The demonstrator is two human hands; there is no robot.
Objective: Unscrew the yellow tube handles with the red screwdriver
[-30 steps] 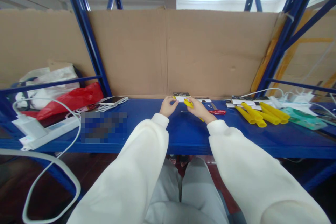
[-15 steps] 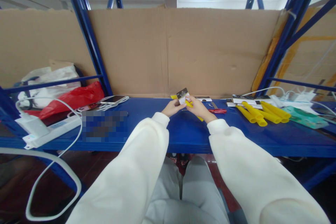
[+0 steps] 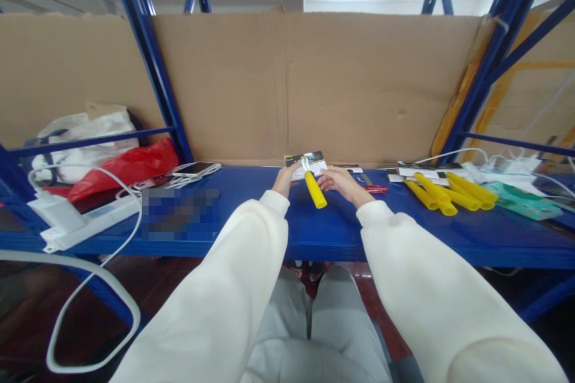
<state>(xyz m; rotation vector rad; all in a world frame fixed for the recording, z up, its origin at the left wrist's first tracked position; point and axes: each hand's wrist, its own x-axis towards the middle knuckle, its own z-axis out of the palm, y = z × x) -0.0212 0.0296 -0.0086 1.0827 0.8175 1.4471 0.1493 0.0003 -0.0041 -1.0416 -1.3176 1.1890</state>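
Note:
Over the blue table (image 3: 341,239), my left hand (image 3: 284,179) is closed on the left part of a black and white card (image 3: 318,163). A yellow tube (image 3: 315,191) hangs from the card's middle, its wide end toward me. At the card's right edge is my right hand (image 3: 339,182), its fingers apart and close to the tube's upper part; it grips nothing visible. Just right of this hand lies a red tool (image 3: 376,190). More cards lie behind it near the cardboard.
Several yellow tubes (image 3: 465,194) lie on the right beside stacked cards (image 3: 422,172) and a green packet (image 3: 521,200). On the left are a phone (image 3: 196,169), a power strip (image 3: 96,218) and a red bag (image 3: 130,170). Cardboard (image 3: 287,90) stands behind.
The card is now spread flatter and the yellow tube has swung to hang toward me. My right hand has let go and opened; my left hand has shifted slightly left.

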